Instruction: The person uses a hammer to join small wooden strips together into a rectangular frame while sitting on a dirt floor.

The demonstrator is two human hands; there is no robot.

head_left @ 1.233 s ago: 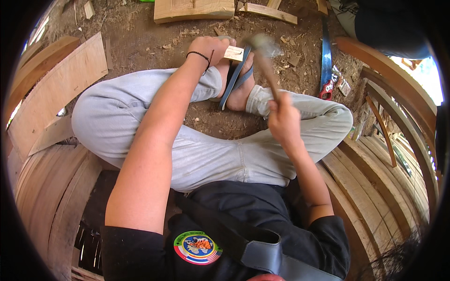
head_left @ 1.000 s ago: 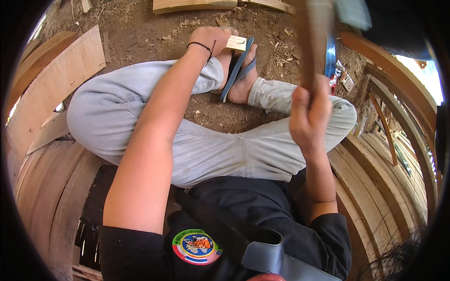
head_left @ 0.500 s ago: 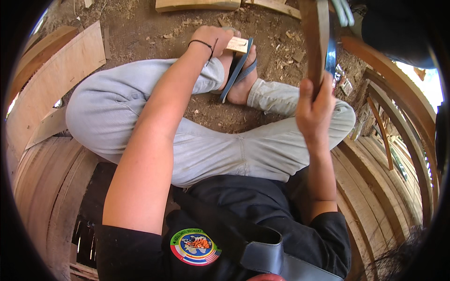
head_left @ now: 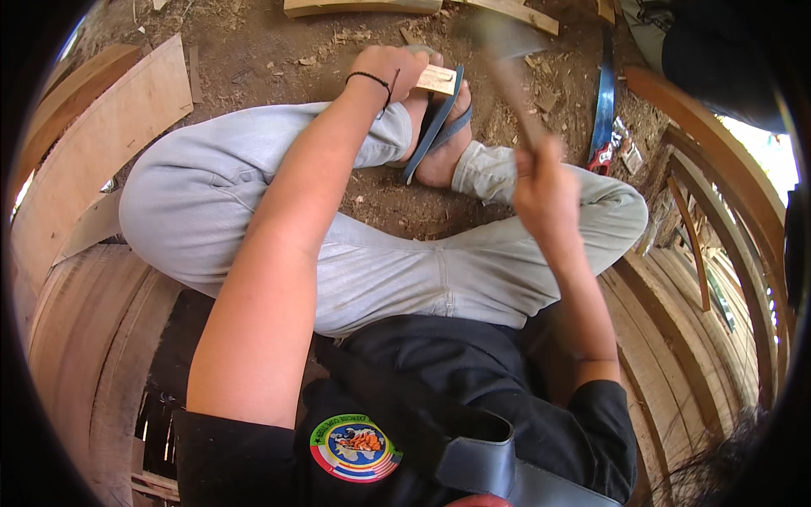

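Note:
My left hand (head_left: pixel 390 72), with a dark cord at the wrist, is closed around a small pale wood block (head_left: pixel 439 79). The block's free end sticks out to the right above a dark blue flip-flop (head_left: pixel 439 127) on my foot. Its other end is hidden by my fingers. My right hand (head_left: pixel 547 186) grips the lower handle of a wooden-handled tool (head_left: pixel 515 93). The tool tilts up and leftward over the ground, and its grey metal head is smeared by motion, so its exact kind is unclear. The head is apart from the block.
A saw (head_left: pixel 605 101) with a blue blade and red handle lies beyond my right knee. Curved planks (head_left: pixel 710 135) line the right side, and wide boards (head_left: pixel 110 152) lean at the left. Another person's dark trouser leg (head_left: pixel 718 63) is at far right. Wood chips dot the dirt.
My right hand has swung the tool leftward and down from an upright position, uncovering the saw. My left hand stays closed on the wood block. A greyish shape at upper right has moved away.

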